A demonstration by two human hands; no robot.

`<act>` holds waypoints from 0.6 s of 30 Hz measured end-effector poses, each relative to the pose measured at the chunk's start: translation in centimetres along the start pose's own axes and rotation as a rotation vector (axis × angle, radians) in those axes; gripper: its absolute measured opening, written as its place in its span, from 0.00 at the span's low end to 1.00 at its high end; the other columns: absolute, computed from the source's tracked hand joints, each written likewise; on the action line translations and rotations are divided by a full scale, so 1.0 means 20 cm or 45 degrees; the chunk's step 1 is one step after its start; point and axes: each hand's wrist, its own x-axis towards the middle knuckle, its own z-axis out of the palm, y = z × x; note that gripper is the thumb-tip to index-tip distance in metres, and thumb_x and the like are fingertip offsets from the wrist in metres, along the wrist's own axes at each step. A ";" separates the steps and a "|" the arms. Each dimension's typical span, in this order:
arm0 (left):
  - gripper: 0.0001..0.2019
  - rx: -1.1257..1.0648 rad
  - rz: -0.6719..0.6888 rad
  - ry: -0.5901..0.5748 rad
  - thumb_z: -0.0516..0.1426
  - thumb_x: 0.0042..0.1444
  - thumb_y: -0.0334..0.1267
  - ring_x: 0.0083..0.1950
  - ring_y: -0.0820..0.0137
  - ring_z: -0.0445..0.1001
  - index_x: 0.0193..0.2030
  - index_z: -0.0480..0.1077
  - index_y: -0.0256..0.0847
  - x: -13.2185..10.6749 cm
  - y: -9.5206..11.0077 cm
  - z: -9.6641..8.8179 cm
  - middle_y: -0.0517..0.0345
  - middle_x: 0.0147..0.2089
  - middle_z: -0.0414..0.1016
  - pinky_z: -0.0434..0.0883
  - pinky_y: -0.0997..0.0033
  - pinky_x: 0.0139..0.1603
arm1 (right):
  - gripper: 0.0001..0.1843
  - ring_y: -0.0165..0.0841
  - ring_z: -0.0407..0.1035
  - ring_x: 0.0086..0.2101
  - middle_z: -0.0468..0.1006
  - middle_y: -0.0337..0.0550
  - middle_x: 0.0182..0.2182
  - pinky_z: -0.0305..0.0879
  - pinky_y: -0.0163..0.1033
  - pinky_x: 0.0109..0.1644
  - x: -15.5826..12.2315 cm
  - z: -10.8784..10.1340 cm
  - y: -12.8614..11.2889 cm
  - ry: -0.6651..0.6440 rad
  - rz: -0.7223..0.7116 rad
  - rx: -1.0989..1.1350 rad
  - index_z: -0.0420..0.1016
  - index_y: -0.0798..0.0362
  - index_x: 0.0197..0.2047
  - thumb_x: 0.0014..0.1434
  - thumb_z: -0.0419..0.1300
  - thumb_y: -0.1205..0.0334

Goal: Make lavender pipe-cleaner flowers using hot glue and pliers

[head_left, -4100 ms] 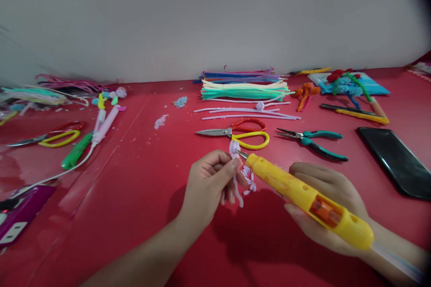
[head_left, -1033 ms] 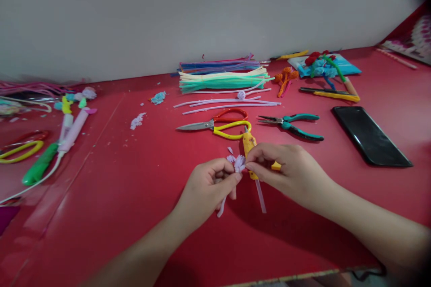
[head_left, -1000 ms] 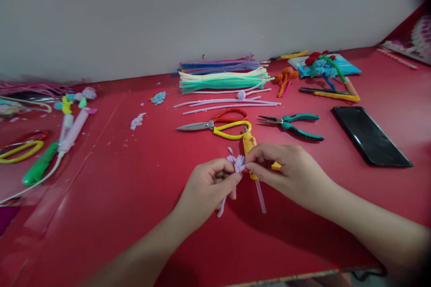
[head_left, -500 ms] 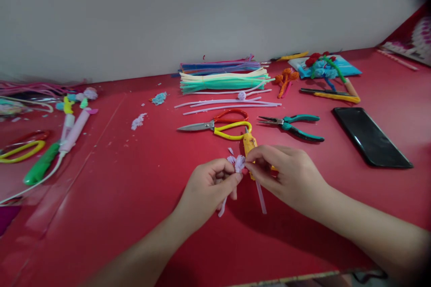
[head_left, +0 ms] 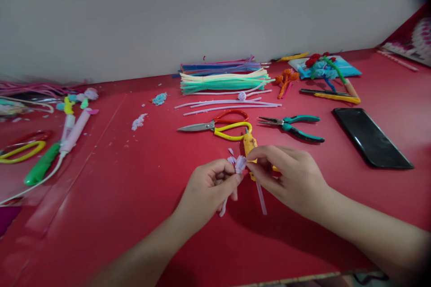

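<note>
My left hand (head_left: 215, 184) is closed on a lilac pipe-cleaner flower (head_left: 240, 164), pinching it between thumb and fingers. Below that hand hangs its lilac stem (head_left: 223, 207). From the other side, my right hand (head_left: 283, 172) pinches the flower's right edge with thumb and forefinger. Partly behind my right hand lies a yellow glue gun (head_left: 249, 143), tip pointing away from me, with a clear glue stick (head_left: 261, 199) sticking out toward me. Small lilac scraps (head_left: 230, 150) lie just beyond the flower.
Scissors (head_left: 215, 125) and teal-handled pliers (head_left: 288, 125) lie beyond my hands, a black phone (head_left: 372, 139) to the right. Pipe-cleaner bundles (head_left: 224, 81) lie near the wall. At left are a pink corded tool (head_left: 77, 130), a green-handled tool (head_left: 42, 166) and lilac fluff (head_left: 138, 122).
Almost nothing differs. Both hands keep their pinch on the flower, and the whole view has shifted very slightly.
</note>
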 end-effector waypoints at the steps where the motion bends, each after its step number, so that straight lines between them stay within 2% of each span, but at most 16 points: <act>1: 0.09 -0.006 0.008 0.004 0.55 0.54 0.38 0.11 0.82 0.57 0.26 0.63 0.39 0.00 0.00 0.00 0.66 0.18 0.68 0.58 0.82 0.13 | 0.04 0.28 0.68 0.25 0.75 0.39 0.27 0.62 0.33 0.30 0.00 0.00 0.00 0.013 -0.005 0.008 0.67 0.51 0.39 0.62 0.53 0.64; 7: 0.08 -0.030 0.062 0.043 0.55 0.53 0.38 0.12 0.83 0.57 0.25 0.64 0.38 0.00 0.00 0.00 0.66 0.18 0.68 0.58 0.83 0.14 | 0.06 0.27 0.66 0.23 0.72 0.36 0.23 0.61 0.33 0.28 -0.01 0.01 -0.02 0.011 -0.016 -0.013 0.67 0.50 0.43 0.61 0.54 0.62; 11: 0.08 -0.040 0.068 0.033 0.55 0.53 0.38 0.12 0.83 0.57 0.26 0.64 0.39 -0.01 0.01 0.00 0.66 0.18 0.68 0.58 0.83 0.14 | 0.06 0.28 0.68 0.25 0.74 0.37 0.24 0.61 0.34 0.29 -0.01 0.02 -0.02 0.021 -0.073 -0.035 0.67 0.51 0.42 0.62 0.54 0.63; 18: 0.08 -0.047 0.083 0.033 0.55 0.54 0.37 0.12 0.83 0.57 0.26 0.64 0.39 -0.01 0.00 0.01 0.66 0.18 0.67 0.58 0.83 0.14 | 0.06 0.27 0.67 0.24 0.73 0.36 0.23 0.59 0.34 0.28 -0.01 0.02 -0.03 0.038 -0.058 -0.048 0.68 0.52 0.42 0.61 0.55 0.62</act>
